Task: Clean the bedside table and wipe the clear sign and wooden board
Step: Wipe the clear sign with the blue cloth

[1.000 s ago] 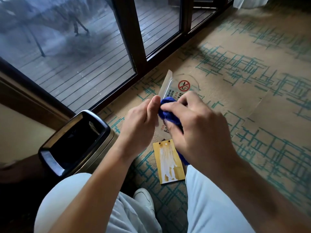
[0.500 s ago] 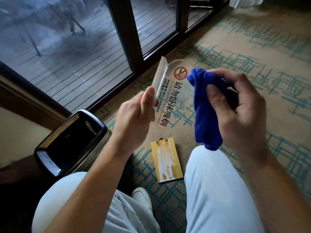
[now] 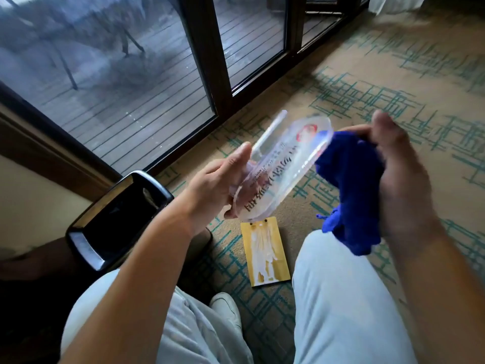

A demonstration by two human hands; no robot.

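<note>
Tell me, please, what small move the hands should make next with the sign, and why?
Probably bring the blue cloth onto the clear sign and wipe its face. The left hand holds the sign tilted, the right hand grips the bunched cloth at its far end, and the wooden board lies streaked on the carpet for afterwards.

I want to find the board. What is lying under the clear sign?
Below the clear sign, held in the air, the wooden board lies flat on the carpet, streaked white. The sign overlaps the board's top edge in this view.
</note>
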